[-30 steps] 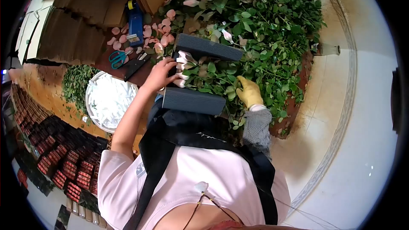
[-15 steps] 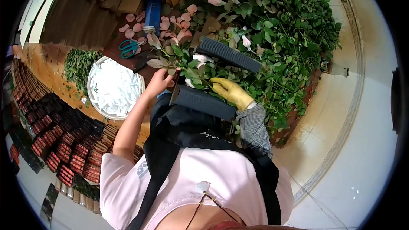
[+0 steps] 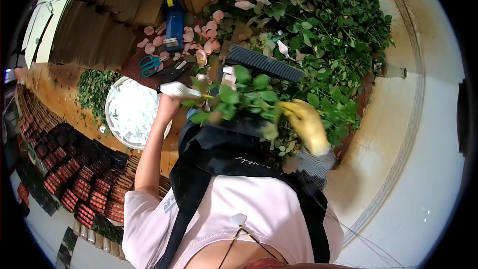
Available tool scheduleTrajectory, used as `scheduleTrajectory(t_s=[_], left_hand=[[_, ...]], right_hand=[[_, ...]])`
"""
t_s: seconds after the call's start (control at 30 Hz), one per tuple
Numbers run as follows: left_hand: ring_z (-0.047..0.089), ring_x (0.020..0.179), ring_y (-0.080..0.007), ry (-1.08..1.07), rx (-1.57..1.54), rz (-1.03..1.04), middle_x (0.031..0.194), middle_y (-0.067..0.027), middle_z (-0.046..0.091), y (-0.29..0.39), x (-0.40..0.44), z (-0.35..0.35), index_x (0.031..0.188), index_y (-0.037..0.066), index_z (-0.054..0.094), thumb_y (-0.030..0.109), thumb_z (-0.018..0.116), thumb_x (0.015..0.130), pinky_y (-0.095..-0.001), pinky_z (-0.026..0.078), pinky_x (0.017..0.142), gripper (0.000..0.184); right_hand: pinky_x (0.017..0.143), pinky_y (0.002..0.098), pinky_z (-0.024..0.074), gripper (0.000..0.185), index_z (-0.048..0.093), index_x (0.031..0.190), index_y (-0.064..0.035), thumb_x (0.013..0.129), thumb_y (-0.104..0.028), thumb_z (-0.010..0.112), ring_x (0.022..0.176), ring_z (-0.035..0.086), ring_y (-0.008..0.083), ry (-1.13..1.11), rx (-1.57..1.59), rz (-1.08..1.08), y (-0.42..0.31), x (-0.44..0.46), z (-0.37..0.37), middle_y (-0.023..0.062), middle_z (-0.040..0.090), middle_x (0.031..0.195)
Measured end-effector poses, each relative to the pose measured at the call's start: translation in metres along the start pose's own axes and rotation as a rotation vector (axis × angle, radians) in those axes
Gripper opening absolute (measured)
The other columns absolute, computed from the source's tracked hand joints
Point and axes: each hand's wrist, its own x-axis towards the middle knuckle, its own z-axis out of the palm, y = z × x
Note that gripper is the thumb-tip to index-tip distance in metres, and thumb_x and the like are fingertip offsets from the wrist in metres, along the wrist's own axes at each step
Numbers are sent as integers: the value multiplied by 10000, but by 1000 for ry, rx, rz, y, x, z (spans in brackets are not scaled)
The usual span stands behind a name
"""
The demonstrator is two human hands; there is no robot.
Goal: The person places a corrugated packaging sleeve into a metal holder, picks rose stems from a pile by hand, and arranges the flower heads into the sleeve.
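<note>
My bare left hand (image 3: 169,104) is closed at the head end of a rose (image 3: 229,94), whose bud (image 3: 180,90) sits in a pale sleeve. The leafy stem runs sideways across my lap, blurred by motion. At the stem's other end my right hand (image 3: 306,122), in a yellow glove, has its fingers closed around it. Just beyond the stem lies a dark ribbed block (image 3: 264,63). A second dark block (image 3: 244,124) shows only in part under the leaves, by my apron.
Left of my lap stands a round basket (image 3: 110,114) of white sleeves. Blue-handled scissors (image 3: 149,66), a blue tape dispenser (image 3: 174,27) and pink petals (image 3: 209,46) lie ahead. Leafy roses (image 3: 328,35) are heaped at the right. Cardboard (image 3: 99,25) is stacked at the upper left.
The rose has come up from between the dark blocks and now lies sideways between my hands. My left hand moved left and down, my right hand right and down along the stem.
</note>
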Motion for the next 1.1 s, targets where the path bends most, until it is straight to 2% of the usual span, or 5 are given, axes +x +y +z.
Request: scheduleTrajectory(t_s=[0.3, 0.63, 0.77, 0.9, 1.1], left_hand=[[698, 834, -283, -118, -28, 57, 933, -180, 695, 70, 29, 51, 1076, -14, 650, 143, 581, 927, -343, 535, 744, 227], [683, 850, -273, -448, 259, 35, 968, -158, 700, 79, 36, 56, 1102, 2, 674, 282, 596, 944, -393, 521, 752, 331], [672, 757, -279, -665, 320, -6, 855, -144, 702, 86, 47, 69, 996, 23, 720, 414, 645, 910, -398, 517, 686, 407], [610, 604, -305, -651, 652, 24, 645, -162, 616, 83, 52, 73, 733, 34, 710, 554, 639, 859, -429, 461, 566, 540], [527, 555, -285, -690, 300, 255, 623, -154, 562, 74, 51, 77, 688, 13, 602, 204, 629, 865, -395, 436, 557, 262]], right_hand=[[865, 396, 465, 165, 692, 983, -55, 845, -82, 605, 835, 617, 291, 384, -554, 253, 130, -44, 93, 124, 676, 890], [1069, 410, 392, 602, 495, 1355, -80, 811, -214, 715, 1242, 526, 317, -349, -531, 443, 52, -16, 25, 172, 568, 1327], [986, 409, 464, 443, 551, 1301, -68, 877, -169, 635, 1128, 607, 310, -184, 210, -162, -27, 51, 41, 172, 613, 1260], [858, 443, 508, 428, 682, 1137, -63, 872, -389, 603, 991, 664, 324, -906, -360, 122, -1, 94, 146, 151, 695, 1080], [778, 508, 515, 328, 737, 1022, -75, 876, -333, 597, 956, 686, 309, -924, -478, 63, 21, 100, 170, 144, 720, 1021]])
